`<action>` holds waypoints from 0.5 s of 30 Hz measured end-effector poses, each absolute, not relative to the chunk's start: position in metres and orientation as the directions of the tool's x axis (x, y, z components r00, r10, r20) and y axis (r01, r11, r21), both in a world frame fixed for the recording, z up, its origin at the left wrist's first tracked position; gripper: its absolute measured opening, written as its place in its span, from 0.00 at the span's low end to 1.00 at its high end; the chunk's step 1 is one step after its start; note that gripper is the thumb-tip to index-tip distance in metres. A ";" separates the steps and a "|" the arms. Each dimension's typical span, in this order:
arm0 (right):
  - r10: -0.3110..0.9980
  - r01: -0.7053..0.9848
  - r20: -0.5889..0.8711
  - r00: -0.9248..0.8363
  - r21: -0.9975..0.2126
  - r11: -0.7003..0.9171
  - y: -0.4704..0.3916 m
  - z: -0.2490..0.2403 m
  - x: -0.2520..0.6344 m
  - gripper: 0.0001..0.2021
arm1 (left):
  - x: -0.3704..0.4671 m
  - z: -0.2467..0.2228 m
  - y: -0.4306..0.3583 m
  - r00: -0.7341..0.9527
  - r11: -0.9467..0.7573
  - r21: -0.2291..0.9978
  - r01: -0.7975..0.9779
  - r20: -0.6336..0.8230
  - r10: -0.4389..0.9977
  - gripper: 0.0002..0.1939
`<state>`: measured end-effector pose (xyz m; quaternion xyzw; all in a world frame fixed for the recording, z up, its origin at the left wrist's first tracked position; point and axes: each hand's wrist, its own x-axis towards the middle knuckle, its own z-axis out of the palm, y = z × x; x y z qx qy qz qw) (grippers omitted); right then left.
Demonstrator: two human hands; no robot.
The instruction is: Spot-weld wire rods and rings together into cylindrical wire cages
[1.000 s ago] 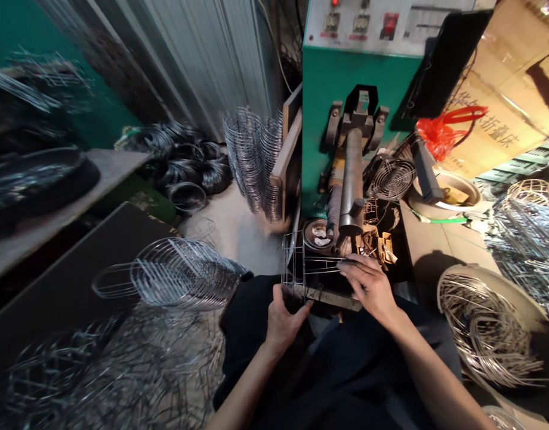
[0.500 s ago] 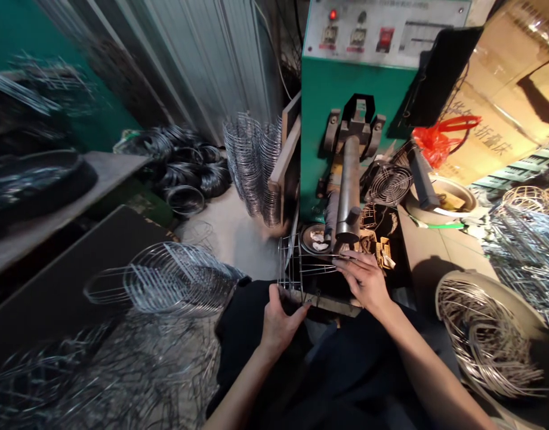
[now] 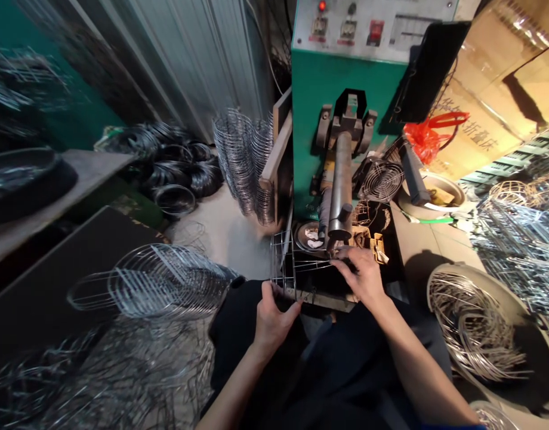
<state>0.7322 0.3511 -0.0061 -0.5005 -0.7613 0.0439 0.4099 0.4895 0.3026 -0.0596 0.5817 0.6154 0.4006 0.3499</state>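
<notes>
A small wire rack (image 3: 294, 263) with a grid of thin rods is held in front of the machine, low between my knees. My left hand (image 3: 274, 316) grips its near left corner, thumb and fingers closed round the wires. At the rack's right end, my right hand (image 3: 361, 276) pinches the wires with thumb and index finger. These fingertips are just under the tip of the machine's thick metal cylinder (image 3: 341, 185), which looks like a spot welder's electrode arm. The exact contact there is hidden by my fingers.
A green machine (image 3: 308, 119) with a lit red lamp stands ahead. Stacked wire baskets (image 3: 243, 161) are left of it. Bent wire frames (image 3: 162, 280) lie at my left. On the right is a basin (image 3: 534, 310) of cut wires (image 3: 475, 328), near piled wire parts (image 3: 516, 239).
The view has turned slightly, so the surroundings appear further left. My right fingertips have drawn in closer under the cylinder's tip. My left hand keeps its grip on the rack.
</notes>
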 end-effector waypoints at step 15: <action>0.842 0.665 0.525 -0.124 -0.586 0.463 0.354 -0.004 0.741 0.09 | 0.484 -0.052 0.316 -0.045 0.051 0.882 0.468 -0.034 0.998 0.22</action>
